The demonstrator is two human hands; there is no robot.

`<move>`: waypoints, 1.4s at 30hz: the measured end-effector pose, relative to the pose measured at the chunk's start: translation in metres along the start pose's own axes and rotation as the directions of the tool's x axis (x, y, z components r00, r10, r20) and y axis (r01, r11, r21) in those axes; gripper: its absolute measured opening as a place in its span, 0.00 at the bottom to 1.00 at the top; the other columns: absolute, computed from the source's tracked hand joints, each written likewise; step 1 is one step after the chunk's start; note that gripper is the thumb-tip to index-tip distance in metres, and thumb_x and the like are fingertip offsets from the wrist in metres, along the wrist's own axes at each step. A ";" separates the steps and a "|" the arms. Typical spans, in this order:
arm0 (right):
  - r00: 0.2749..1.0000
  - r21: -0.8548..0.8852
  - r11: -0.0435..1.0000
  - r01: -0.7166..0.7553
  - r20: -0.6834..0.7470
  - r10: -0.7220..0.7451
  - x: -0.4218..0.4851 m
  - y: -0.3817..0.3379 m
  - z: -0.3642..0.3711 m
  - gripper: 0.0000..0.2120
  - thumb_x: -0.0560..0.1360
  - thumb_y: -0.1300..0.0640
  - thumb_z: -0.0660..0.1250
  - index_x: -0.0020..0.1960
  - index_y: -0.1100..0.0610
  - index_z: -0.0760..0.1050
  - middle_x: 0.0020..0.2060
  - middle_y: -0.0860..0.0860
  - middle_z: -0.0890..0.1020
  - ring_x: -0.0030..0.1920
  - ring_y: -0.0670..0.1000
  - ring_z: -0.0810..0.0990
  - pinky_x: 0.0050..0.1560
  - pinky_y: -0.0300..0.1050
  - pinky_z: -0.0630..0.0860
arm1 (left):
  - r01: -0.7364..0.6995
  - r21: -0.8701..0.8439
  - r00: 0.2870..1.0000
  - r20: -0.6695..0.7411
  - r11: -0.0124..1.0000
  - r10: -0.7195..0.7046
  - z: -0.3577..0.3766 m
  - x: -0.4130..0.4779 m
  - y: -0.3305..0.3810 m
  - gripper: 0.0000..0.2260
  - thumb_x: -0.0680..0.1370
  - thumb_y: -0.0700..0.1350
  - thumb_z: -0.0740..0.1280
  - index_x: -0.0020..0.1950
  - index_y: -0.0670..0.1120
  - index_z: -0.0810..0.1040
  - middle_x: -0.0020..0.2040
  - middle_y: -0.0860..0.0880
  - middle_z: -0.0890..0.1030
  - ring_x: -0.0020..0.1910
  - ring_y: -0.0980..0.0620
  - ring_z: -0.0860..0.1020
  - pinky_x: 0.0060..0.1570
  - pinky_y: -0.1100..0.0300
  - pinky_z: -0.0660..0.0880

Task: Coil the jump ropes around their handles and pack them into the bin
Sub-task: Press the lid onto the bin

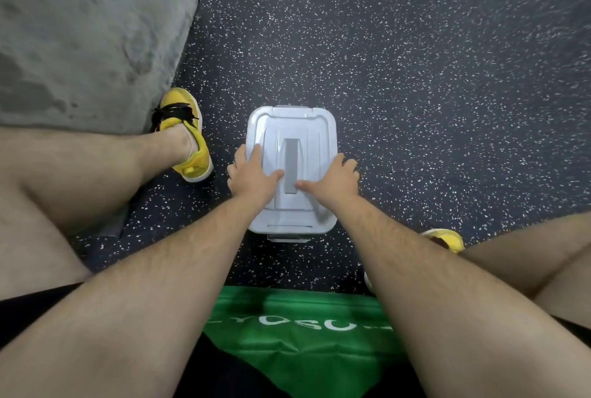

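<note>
A white plastic bin [291,129] with its lid on stands on the speckled floor between my feet. A grey handle strip [290,164] runs down the middle of the lid. My left hand [252,174] lies on the lid's left side, fingers spread and reaching over the left edge. My right hand [335,175] lies on the lid's right side, fingers curving over the right edge, thumb pointing at the grey strip. No jump rope shows; the lid hides the bin's inside.
A grey padded block [83,33] stands at the upper left. My yellow shoes [188,142] flank the bin, the right shoe [444,239] partly hidden by my leg. A green mat [297,333] with white letters lies under me. Dark speckled floor [415,62] stretches beyond.
</note>
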State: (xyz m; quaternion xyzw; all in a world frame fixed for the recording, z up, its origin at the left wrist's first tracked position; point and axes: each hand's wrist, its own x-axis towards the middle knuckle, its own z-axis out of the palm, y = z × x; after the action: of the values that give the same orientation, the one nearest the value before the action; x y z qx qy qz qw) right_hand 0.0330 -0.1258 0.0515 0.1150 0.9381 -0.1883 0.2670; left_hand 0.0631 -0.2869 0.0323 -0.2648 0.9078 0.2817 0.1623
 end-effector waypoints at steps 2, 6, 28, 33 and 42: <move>1.000 -0.010 1.000 -0.010 0.004 0.010 -0.001 -0.001 0.000 0.61 0.66 0.34 0.75 0.80 0.60 0.43 0.77 0.59 0.54 0.74 0.61 0.58 0.66 0.56 0.70 | 0.001 0.077 1.000 0.013 0.997 -0.002 0.003 -0.004 0.001 0.34 0.80 0.60 0.65 0.81 0.54 0.55 0.83 0.49 0.47 0.77 0.40 0.58 0.72 0.45 0.62; 0.999 -0.026 0.999 -0.028 0.023 0.029 0.001 -0.004 -0.003 0.61 0.66 0.34 0.75 0.80 0.62 0.44 0.76 0.59 0.57 0.73 0.61 0.60 0.66 0.56 0.71 | -0.202 0.292 0.978 0.000 0.935 0.211 0.006 -0.009 0.014 0.32 0.84 0.52 0.60 0.83 0.49 0.47 0.82 0.51 0.35 0.82 0.45 0.41 0.79 0.43 0.50; 0.964 -0.635 0.729 0.256 0.109 -0.243 0.056 -0.065 -0.055 0.30 0.75 0.46 0.72 0.71 0.59 0.70 0.69 0.56 0.71 0.67 0.56 0.71 0.58 0.49 0.76 | -0.403 0.527 0.885 0.434 0.748 0.171 0.007 0.003 0.030 0.62 0.58 0.82 0.66 0.75 0.67 0.25 0.72 0.48 0.17 0.73 0.30 0.24 0.69 0.21 0.38; 0.906 -0.672 0.629 0.391 0.162 -0.391 0.098 -0.079 -0.063 0.66 0.63 0.43 0.81 0.80 0.58 0.36 0.80 0.57 0.48 0.78 0.60 0.54 0.72 0.58 0.64 | -0.421 0.564 0.878 0.449 0.710 0.164 0.008 0.006 0.032 0.62 0.59 0.83 0.63 0.75 0.64 0.24 0.71 0.46 0.16 0.73 0.28 0.25 0.68 0.20 0.40; 0.860 -0.647 0.566 0.510 0.361 -0.361 0.112 -0.098 -0.069 0.67 0.61 0.48 0.84 0.81 0.55 0.38 0.77 0.54 0.56 0.76 0.58 0.60 0.73 0.58 0.64 | -0.433 0.561 0.873 0.456 0.706 0.173 0.008 0.007 0.032 0.62 0.59 0.83 0.63 0.76 0.63 0.24 0.72 0.45 0.16 0.73 0.26 0.26 0.67 0.19 0.41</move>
State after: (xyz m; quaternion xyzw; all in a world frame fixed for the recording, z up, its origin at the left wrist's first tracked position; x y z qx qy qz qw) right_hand -0.1228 -0.1727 0.0728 -0.2540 0.9030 0.1274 0.3223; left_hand 0.0399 -0.2626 0.0366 0.0217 0.9318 0.0187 0.3619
